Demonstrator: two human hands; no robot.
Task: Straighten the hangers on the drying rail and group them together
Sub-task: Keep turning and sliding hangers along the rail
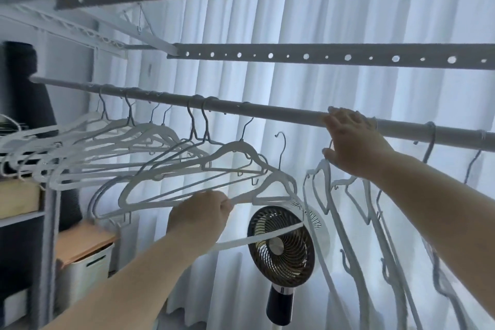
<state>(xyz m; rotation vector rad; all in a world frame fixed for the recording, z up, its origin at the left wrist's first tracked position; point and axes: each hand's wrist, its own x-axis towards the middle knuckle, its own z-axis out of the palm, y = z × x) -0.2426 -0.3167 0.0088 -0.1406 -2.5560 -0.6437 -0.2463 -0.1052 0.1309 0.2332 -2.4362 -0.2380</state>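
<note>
A white hanger [278,182] is gripped at its lower edge by the left hand [199,215], its hook carried clear below the drying rail [267,112], just right of the hanger cluster [134,142] strung along the rail's left stretch. Up at the rail, the right hand [353,142] is seen with fingers curled over the top of the bar and the thumb set by the neck of the nearest of the tilted hangers [348,222] hung askew on the right. Behind, a black-grilled fan [281,244] is framed against pale curtains [294,21], with two perforated bars [334,56] overhead.
</note>
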